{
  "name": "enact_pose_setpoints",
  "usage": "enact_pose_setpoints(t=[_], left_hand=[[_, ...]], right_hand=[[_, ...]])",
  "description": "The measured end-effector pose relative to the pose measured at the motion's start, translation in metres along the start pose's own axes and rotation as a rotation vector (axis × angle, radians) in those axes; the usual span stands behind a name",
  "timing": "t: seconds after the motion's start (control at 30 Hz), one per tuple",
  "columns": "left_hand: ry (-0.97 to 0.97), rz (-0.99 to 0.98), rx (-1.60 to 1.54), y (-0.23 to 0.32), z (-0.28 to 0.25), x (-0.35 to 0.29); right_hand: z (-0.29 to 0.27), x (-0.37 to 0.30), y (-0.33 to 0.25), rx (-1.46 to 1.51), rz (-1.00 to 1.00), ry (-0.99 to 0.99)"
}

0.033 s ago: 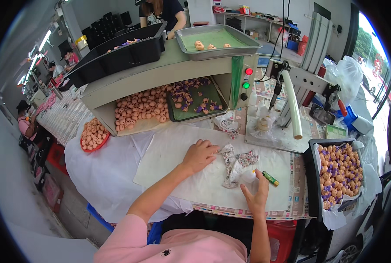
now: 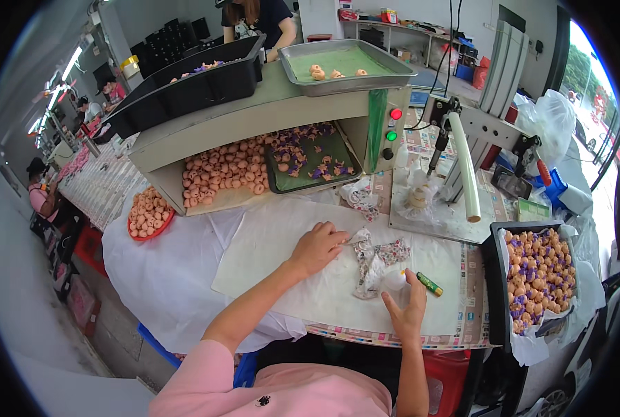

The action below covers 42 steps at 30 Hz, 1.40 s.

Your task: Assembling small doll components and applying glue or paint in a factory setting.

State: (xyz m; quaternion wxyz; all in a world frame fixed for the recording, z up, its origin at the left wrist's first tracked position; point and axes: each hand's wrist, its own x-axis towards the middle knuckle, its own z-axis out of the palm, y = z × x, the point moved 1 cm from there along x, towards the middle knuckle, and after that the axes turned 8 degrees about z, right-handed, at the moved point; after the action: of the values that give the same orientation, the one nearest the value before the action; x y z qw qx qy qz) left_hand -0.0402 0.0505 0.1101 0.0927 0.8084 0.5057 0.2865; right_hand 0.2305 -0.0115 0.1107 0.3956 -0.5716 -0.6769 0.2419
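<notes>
My left hand (image 2: 316,249) lies palm down on a white cloth (image 2: 268,240), fingers stretched toward a crumpled flower-patterned rag (image 2: 367,258), with nothing seen in them. My right hand (image 2: 409,306) has its thumb and fingers around a small white squeeze bottle (image 2: 394,280) with a yellowish tip, at the rag's lower right edge. Just right of those fingers lies a small green tube (image 2: 429,283). A second patterned rag (image 2: 360,198) sits farther back, before the bench machine.
A beige box with lamps (image 2: 254,125) shelters many doll-head-like pieces (image 2: 219,170) and a dark tray (image 2: 313,182). A press (image 2: 441,229) stands right of it. Right: a black bin (image 2: 498,278) of small figures. Left: a red bowl (image 2: 158,233). Another person (image 2: 275,24) works behind.
</notes>
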Motion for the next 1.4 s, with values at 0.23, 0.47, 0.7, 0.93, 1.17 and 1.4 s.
enact_pose_setpoints(t=[0.23,0.47,0.7,0.93,1.17,1.4], left_hand=[[0.001,0.088,0.153,-0.001,0.001,-0.007],[-0.012,0.203,0.174,-0.017,0.000,-0.013],[0.223,0.197,0.069,-0.010,0.011,-0.031],[0.265,0.195,0.113,-0.006,0.030,-0.029],[0.209,0.291,0.062,0.012,0.053,-0.046],[0.069,0.292,0.013,0.021,0.050,-0.058]], right_hand=[[0.025,0.013,0.017,0.034,-0.034,-0.006],[0.039,0.000,0.011,0.290,0.048,0.072],[0.029,-0.019,0.025,0.380,0.126,-0.024],[0.026,-0.020,0.026,0.465,0.177,-0.078],[0.031,-0.025,0.038,0.473,0.189,-0.141],[0.034,-0.029,0.042,0.445,0.163,-0.153]])
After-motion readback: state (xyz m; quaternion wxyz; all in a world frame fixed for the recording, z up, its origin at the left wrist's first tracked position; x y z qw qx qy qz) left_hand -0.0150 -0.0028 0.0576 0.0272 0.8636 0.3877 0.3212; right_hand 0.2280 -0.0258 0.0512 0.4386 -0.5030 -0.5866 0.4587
